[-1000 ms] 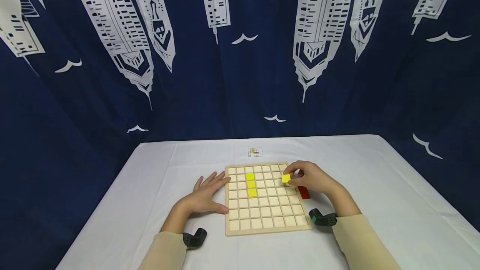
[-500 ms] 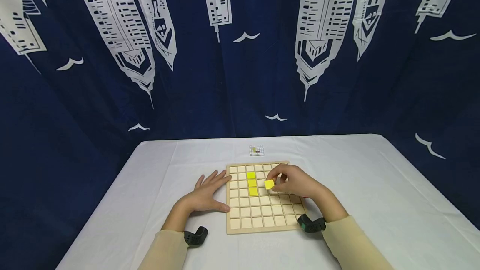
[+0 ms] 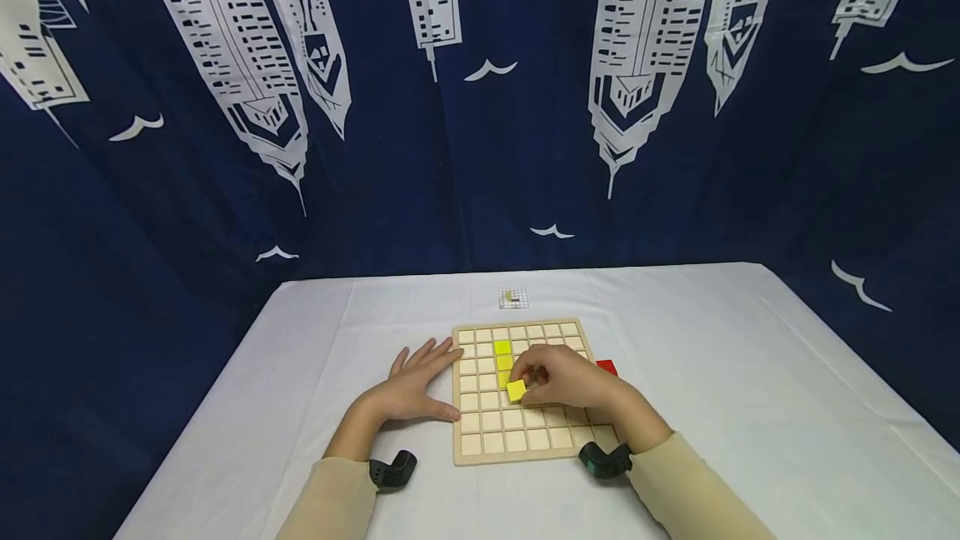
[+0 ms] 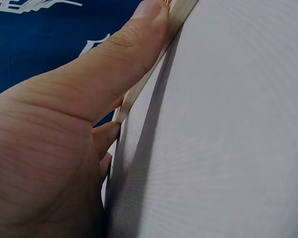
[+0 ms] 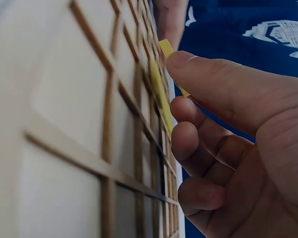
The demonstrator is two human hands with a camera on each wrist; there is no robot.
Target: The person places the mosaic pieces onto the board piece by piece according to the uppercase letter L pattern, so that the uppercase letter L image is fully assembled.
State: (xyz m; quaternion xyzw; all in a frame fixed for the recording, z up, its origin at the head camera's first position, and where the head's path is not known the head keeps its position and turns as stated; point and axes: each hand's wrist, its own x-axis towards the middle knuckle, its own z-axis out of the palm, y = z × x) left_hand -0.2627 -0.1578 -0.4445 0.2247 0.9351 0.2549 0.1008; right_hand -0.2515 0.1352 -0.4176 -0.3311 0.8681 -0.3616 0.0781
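A wooden grid board (image 3: 491, 443) lies on the table, with a column of yellow square tiles (image 3: 502, 362) set in its cells. My right hand (image 3: 573, 377) is over the board and pinches another yellow tile (image 3: 516, 391) between thumb and fingers, just below the lowest tile of the column. In the right wrist view that held tile (image 5: 166, 48) is tilted and stands off the board's surface. My left hand (image 3: 408, 386) rests at the board's left side with fingers spread, and its thumb and fingertips touch the wooden edge (image 4: 139, 89).
Something red (image 3: 607, 367) lies at the board's right edge, partly hidden by my right hand. Beyond the board a small printed grid card (image 3: 513, 298) lies on the white-covered table (image 3: 712, 340). A dark blue patterned cloth (image 3: 450, 190) hangs behind the table.
My right hand has carried the yellow tile leftward and nearer over the board, from its right edge to just below the yellow column. My left hand has stayed at the left edge.
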